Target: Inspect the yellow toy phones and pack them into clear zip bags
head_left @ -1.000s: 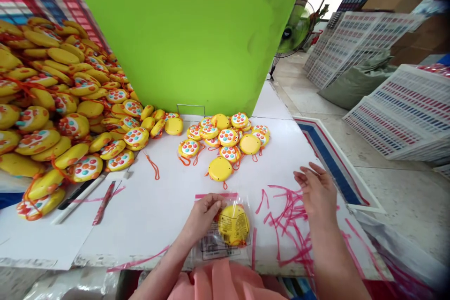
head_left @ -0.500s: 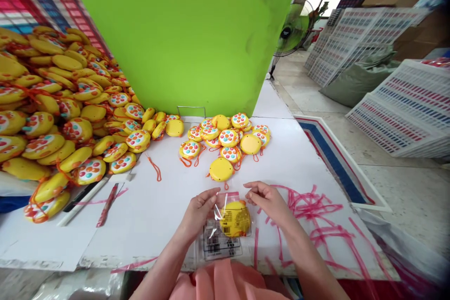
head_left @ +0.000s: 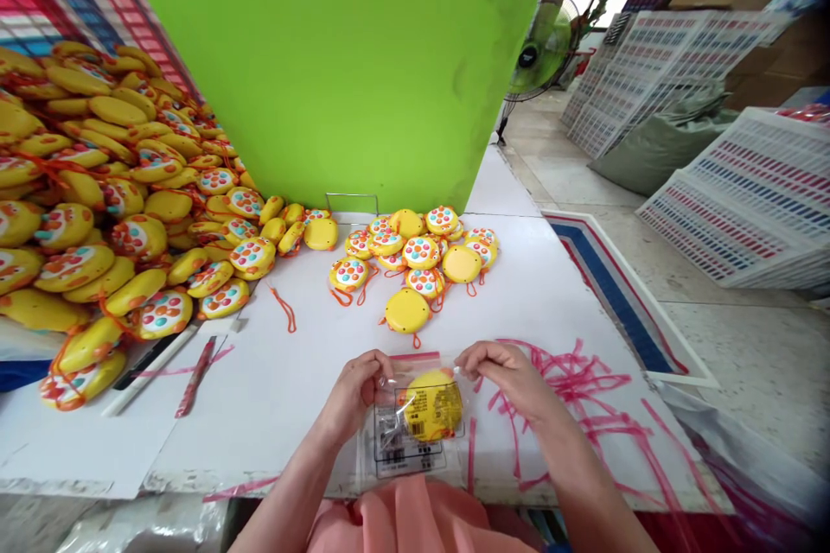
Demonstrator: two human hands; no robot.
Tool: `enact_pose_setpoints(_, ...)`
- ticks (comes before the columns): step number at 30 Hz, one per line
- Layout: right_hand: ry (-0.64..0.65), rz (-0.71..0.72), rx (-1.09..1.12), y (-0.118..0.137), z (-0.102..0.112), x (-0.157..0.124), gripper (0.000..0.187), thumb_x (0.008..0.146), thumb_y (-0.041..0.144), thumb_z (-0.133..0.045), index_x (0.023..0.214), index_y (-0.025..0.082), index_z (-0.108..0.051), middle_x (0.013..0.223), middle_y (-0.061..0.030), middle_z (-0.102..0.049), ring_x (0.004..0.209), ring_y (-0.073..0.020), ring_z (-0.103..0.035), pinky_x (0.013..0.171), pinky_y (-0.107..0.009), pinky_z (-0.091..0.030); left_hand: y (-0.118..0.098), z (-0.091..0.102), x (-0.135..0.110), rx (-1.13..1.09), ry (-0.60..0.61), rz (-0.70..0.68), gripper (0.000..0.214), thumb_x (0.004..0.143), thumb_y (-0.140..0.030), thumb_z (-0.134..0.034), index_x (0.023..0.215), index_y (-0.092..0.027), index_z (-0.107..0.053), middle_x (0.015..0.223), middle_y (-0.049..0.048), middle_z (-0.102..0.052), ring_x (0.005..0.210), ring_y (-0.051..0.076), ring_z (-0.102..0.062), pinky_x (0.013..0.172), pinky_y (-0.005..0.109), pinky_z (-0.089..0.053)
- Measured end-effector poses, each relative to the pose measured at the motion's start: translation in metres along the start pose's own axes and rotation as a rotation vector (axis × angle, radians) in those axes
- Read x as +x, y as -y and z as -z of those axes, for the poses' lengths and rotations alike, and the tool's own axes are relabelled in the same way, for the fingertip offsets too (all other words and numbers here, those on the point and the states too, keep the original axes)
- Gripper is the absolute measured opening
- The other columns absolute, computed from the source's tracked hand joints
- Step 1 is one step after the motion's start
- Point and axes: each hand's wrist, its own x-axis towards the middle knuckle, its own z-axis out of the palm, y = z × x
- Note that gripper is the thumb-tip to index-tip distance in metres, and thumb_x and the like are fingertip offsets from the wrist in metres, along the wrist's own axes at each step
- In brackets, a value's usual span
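Near the table's front edge lies a clear plastic bag point(head_left: 391, 421) with dark print and a pink strip along its top. Inside it is a yellow toy point(head_left: 433, 406), flat back up, seen through the printed film. My left hand point(head_left: 360, 384) is closed in a pinch on the bag's upper left edge. At the upper right edge, my right hand point(head_left: 499, 370) pinches the film too, its fingers curled. More flat printed bags point(head_left: 408, 462) appear to lie beneath. Just beyond the bag sits another yellow toy point(head_left: 406, 311) with an orange cord loop.
A large heap of yellow toys point(head_left: 117, 181) fills the left side, and a smaller cluster point(head_left: 421, 252) lies ahead. Tangled pink strips point(head_left: 571, 389) cover the table's right. A green panel point(head_left: 337, 60) stands behind. At left lie a red-wrapped stick point(head_left: 195, 376) and a white bar point(head_left: 149, 370).
Both hands have closed on the bag's upper corners. My left hand has moved slightly left and down, and the bag's mouth with its pink strip is now stretched wider.
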Motion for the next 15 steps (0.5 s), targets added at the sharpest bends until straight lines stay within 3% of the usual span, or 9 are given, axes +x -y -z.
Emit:
enact_pose_setpoints(4,-0.013,-0.098,0.092,0.003,-0.007,0.001,0.036,0.089,0.051,-0.049,0.101,0.019,-0.06,0.078,-0.0024,-0.064,0.063,-0.0147,-0.058,0.057,-0.026,-0.047,-0.001,-0.002,-0.003,0.119,-0.049,-0.037,0.035,0.078,-0.039,-0.067,0.062,-0.016,-0.046,0.067,0.0,-0.059,0.067,0.014,-0.06,0.055,0.022,-0.05)
enact_pose_setpoints(8,0.1,-0.081,-0.123,-0.001,-0.013,0.002,0.037,0.089,0.051,-0.052,0.085,0.017,-0.065,0.066,0.001,-0.056,0.058,-0.0121,-0.05,0.053,-0.023,-0.039,0.001,-0.005,-0.002,0.141,-0.047,-0.086,0.029,0.076,-0.035,-0.072,0.08,-0.018,-0.049,0.053,-0.0093,-0.048,0.047,0.005,-0.047,0.05,0.016,-0.044)
enact_pose_setpoints(11,0.136,-0.057,-0.102,0.0,-0.011,0.001,0.038,0.092,0.049,-0.048,0.079,0.017,-0.064,0.067,0.0007,-0.055,0.06,-0.0123,-0.05,0.056,-0.023,-0.039,-0.001,-0.007,-0.001,0.145,-0.042,-0.083,0.036,0.075,-0.036,-0.073,0.097,-0.02,-0.049,0.052,-0.0107,-0.049,0.044,0.005,-0.045,0.049,0.018,-0.046)
enact_pose_setpoints(15,0.16,-0.065,-0.063,0.006,-0.006,0.0,0.034,0.086,0.044,-0.06,0.11,0.02,-0.063,0.077,0.0009,-0.053,0.064,-0.0116,-0.047,0.057,-0.023,-0.038,-0.003,-0.009,0.0,0.15,-0.062,-0.096,0.039,0.075,-0.037,-0.073,0.1,-0.018,-0.051,0.058,-0.0063,-0.058,0.05,0.009,-0.054,0.048,0.017,-0.044)
